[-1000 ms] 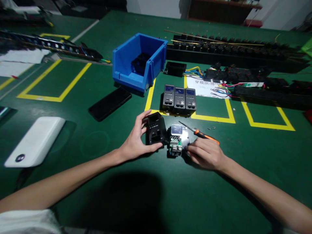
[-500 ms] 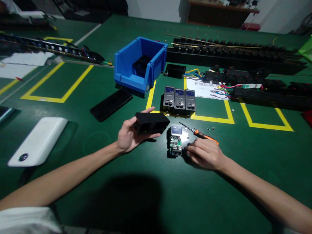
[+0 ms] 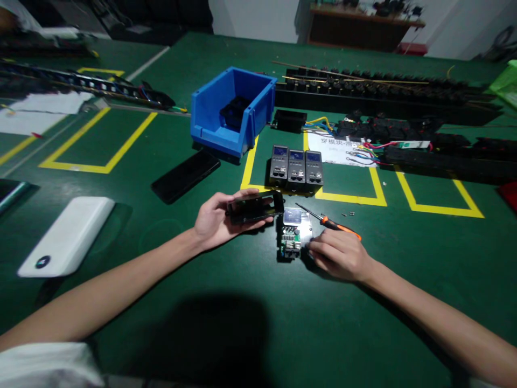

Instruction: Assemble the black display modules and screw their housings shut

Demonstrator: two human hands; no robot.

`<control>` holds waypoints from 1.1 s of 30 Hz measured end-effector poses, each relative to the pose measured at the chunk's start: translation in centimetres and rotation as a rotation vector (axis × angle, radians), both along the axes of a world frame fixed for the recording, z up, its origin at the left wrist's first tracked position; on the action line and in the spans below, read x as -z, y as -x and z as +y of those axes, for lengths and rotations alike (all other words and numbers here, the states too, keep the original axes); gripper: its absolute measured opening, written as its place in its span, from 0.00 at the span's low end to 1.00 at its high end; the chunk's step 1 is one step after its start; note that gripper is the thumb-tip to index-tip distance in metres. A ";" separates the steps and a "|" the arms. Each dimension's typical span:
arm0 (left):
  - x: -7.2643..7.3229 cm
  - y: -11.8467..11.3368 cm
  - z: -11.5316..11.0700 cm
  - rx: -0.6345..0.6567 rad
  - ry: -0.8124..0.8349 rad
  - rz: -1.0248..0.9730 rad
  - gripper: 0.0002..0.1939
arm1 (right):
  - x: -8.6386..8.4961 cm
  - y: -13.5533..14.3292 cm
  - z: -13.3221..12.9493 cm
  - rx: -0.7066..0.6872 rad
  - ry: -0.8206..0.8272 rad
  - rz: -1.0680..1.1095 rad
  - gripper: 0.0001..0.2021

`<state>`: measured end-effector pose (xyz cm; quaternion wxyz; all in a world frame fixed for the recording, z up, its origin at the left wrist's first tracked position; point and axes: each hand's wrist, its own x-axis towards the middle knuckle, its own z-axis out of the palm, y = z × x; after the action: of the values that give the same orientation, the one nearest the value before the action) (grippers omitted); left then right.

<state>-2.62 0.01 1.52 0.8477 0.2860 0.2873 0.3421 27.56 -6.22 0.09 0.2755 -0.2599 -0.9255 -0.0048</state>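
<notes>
Behind, at far side of room, pale wall [image 3: 258,21] and brown desk [image 3: 355,32], rather dim. In front, wide green tabletop [image 3: 407,264], marked with yellow tape [image 3: 440,209] in rectangles. On it, toward back, blue bin [image 3: 216,139] with dark parts [image 3: 234,112] inside; to right of bin, long black strips [image 3: 375,105], coloured wires [image 3: 319,125] and white paper [image 3: 335,151]. Nearer, on left, black phone [image 3: 186,177] and white flat device [image 3: 68,234]. Around centre, three grey modules [image 3: 297,170] in a row; in front of them, orange-black screwdriver [image 3: 341,227] and small screws [image 3: 351,214].

In left hand [image 3: 216,221], gripped with curled fingers: black housing [image 3: 245,211], tilted, with hollow side toward camera, just beside bare circuit board [image 3: 291,236]. At right edge of board, right hand [image 3: 339,253], with fingers bent and drawn together; cannot tell if really pinching the edge.

Compared with one second ago: black housing turned over, first with printed front up, then with closed long side to camera. Right hand, circuit board and screwdriver almost in same places. Far things only slightly lower in view.
</notes>
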 end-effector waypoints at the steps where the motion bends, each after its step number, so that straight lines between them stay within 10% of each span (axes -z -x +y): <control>1: 0.0 0.0 0.0 0.009 -0.009 -0.005 0.29 | 0.0 0.0 0.0 0.001 0.000 -0.001 0.06; 27: 0.1 0.0 0.3 -0.098 0.211 -0.013 0.17 | 0.0 0.1 0.0 -0.023 0.006 -0.003 0.05; 33: 0.1 -0.3 0.1 0.041 0.170 -0.079 0.22 | -0.4 0.1 0.0 0.004 0.001 0.003 0.11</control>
<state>-2.28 0.08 1.43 0.8865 0.2051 0.2755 0.3102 27.48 -6.22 0.46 0.2766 -0.2619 -0.9246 -0.0045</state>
